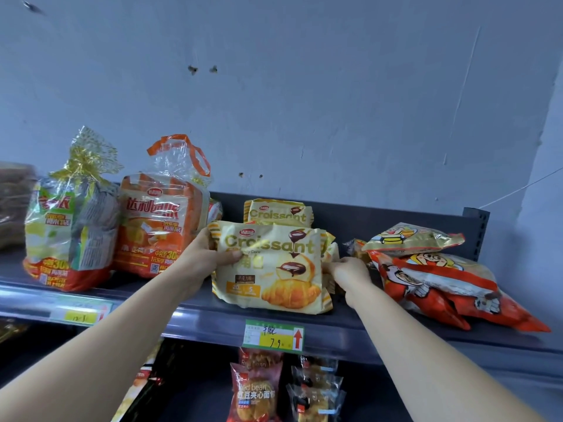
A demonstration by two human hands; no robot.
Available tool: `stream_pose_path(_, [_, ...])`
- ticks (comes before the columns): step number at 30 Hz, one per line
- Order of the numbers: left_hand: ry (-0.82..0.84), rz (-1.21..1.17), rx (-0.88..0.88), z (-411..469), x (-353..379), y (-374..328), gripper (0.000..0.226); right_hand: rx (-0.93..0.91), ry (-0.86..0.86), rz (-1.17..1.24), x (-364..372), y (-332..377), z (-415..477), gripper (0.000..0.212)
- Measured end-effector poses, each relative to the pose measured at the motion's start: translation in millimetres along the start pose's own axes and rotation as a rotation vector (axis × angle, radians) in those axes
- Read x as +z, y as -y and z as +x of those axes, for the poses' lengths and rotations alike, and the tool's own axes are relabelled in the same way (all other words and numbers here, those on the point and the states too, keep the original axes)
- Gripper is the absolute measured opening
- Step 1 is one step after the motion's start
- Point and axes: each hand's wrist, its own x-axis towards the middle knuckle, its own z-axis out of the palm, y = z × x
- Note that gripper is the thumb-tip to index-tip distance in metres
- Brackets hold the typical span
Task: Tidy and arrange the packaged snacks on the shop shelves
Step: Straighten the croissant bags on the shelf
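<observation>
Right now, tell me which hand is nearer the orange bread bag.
Left. The left hand grips the front croissant pack at its left edge, beside the orange bread bag; the right hand holds the pack's right edge, farther away.

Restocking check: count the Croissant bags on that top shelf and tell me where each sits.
2. The front Croissant bag is held by the left hand and right hand; the rear Croissant bag stands behind it. More may hide behind.

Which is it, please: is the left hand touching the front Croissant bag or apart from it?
Touching. The head view shows the left hand gripping the front Croissant bag at its left edge, thumb across its face.
</observation>
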Motion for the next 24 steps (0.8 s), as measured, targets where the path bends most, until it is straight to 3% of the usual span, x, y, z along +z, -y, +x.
stream_pose_path(3, [0.033,-0.012,0.007,3,-2,1,0.072,0.014,0.026,0.096,5,3,2,0.037])
stream_pose_path(8, [0.111,0.097,-0.022,8,0,3,0.110,-0.057,0.043,0.142,6,4,2,0.043])
stream_pose_path(13, [-0.016,0.199,0.005,15,12,3,0.084,-0.159,0.035,0.177,3,7,10,0.036])
stream_pose_path(16, [-0.129,0.234,0.047,21,19,7,0.083,-0.172,0.035,0.126,-1,7,21,0.030])
stream_pose_path(19, [-0.183,0.277,0.086,27,24,12,0.088,-0.150,0.029,0.053,-4,3,34,0.040])
stream_pose_path(24, [-0.236,0.444,0.243,28,27,16,0.136,0.006,0.046,0.174,-4,11,53,0.048])
